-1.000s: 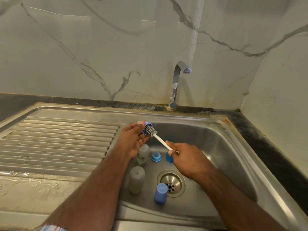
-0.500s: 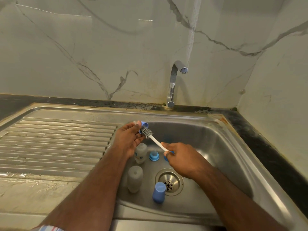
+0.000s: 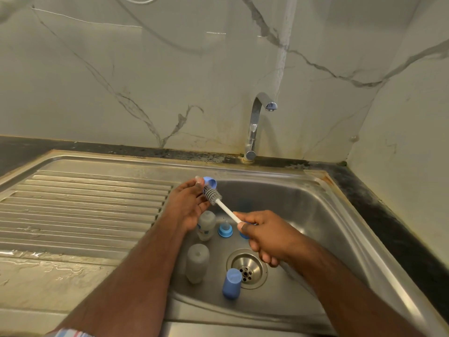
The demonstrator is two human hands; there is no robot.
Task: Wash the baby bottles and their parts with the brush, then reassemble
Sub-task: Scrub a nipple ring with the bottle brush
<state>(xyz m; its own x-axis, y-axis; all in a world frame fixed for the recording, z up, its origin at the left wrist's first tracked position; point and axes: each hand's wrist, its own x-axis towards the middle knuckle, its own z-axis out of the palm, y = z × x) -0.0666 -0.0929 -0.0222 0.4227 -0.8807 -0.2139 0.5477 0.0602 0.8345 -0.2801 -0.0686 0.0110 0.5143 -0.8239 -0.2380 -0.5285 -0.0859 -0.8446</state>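
Note:
My left hand [image 3: 185, 206] holds a blue bottle collar with a clear teat [image 3: 209, 183] above the sink's left side. My right hand [image 3: 266, 235] grips the white handle of the bottle brush [image 3: 215, 196], whose grey bristles press against the collar. Down in the steel sink [image 3: 315, 215] stand two frosted bottles, one [image 3: 206, 226] partly behind my left hand and one [image 3: 197, 262] nearer me. A blue collar with teat [image 3: 225, 229] stands beside them. A blue cap [image 3: 232, 283] sits by the drain [image 3: 250, 266]. Another blue part [image 3: 243, 234] is mostly hidden by my right hand.
The tap [image 3: 256, 125] rises behind the basin with no water running. A ribbed steel drainboard [image 3: 80, 207] lies to the left, wet at its front. Marble walls close the back and the right, with a dark counter strip [image 3: 388, 215] along the sink's right edge.
The brush head has shifted slightly against the blue collar in my left hand. Both hands stay in much the same place over the sink.

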